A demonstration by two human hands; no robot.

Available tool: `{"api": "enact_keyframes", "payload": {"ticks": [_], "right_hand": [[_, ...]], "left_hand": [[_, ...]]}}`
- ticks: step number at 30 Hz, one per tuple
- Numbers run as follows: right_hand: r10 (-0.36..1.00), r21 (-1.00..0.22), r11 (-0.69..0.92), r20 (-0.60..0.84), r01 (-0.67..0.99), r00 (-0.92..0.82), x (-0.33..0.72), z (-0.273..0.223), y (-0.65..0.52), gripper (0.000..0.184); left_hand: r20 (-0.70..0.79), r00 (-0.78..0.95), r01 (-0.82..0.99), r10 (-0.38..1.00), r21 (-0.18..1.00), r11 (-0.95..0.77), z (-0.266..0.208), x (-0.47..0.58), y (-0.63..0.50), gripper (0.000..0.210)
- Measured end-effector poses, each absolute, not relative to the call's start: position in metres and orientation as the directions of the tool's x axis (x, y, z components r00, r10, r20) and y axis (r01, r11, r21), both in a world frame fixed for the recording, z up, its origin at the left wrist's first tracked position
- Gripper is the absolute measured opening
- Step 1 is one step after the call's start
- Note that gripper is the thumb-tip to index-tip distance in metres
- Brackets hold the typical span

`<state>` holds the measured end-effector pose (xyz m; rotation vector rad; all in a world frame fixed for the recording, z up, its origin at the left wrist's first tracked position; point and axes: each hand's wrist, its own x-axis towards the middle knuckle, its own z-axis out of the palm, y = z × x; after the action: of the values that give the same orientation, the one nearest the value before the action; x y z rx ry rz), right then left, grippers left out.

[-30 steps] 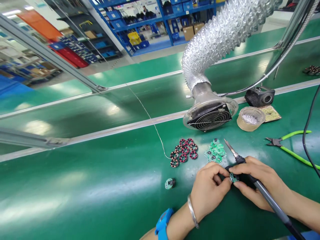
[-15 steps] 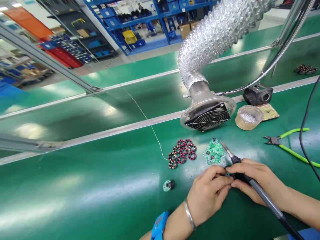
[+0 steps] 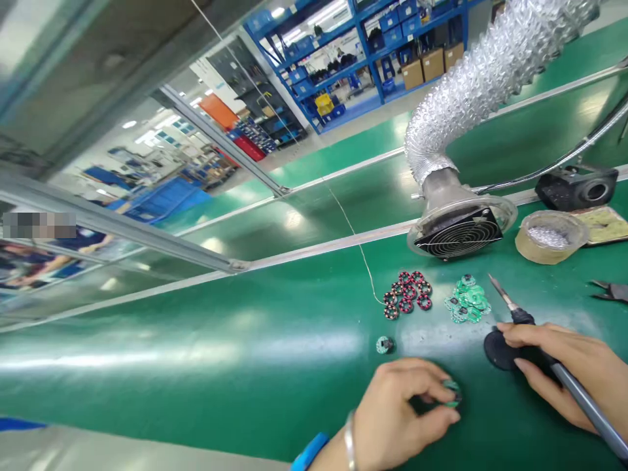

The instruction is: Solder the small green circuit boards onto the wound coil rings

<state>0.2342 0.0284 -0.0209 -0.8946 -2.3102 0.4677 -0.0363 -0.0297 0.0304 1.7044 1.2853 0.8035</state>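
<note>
My left hand (image 3: 407, 409) pinches a small round green circuit board (image 3: 452, 394) with a dark part on it, low over the bench. In my right hand (image 3: 574, 366) lies a soldering iron (image 3: 581, 399), its tip pointing up and left. The fingers of that hand also touch a black round disc (image 3: 500, 350). Beyond the hands are a pile of green circuit boards (image 3: 468, 299) and a cluster of copper-wound rings (image 3: 408, 291). A board with a dark part attached (image 3: 384, 345) lies alone above my left hand.
A fume extractor hood (image 3: 461, 229) on a silver duct (image 3: 471, 91) hangs beyond the parts. To its right are a round tub (image 3: 550, 237), a soldering iron stand (image 3: 576, 188) and cutters (image 3: 611, 290). A thin wire (image 3: 360, 245) trails to the rings. Another person's arm shows at far left.
My hands have parted; the left has moved left and nearer with the circuit board. The black disc now shows at my right fingers. The camera view has swung left.
</note>
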Motion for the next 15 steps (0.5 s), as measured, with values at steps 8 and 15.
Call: {"api": "enact_keyframes", "payload": {"ticks": [8,15], "right_hand": [[0.731,-0.505,0.678,0.389,0.534,-0.561,0.235,-0.033,0.028,0.029],[0.769,-0.529,0.639,0.419,0.559,-0.483,0.241,-0.046,0.027,0.037]], "left_hand": [[0.017,-0.224,0.702,0.974,0.696,0.149,-0.008,-0.13,-0.054,0.009],[-0.01,0.101,0.838,0.995,0.539,-0.08,0.004,-0.11,-0.018,0.052]]}}
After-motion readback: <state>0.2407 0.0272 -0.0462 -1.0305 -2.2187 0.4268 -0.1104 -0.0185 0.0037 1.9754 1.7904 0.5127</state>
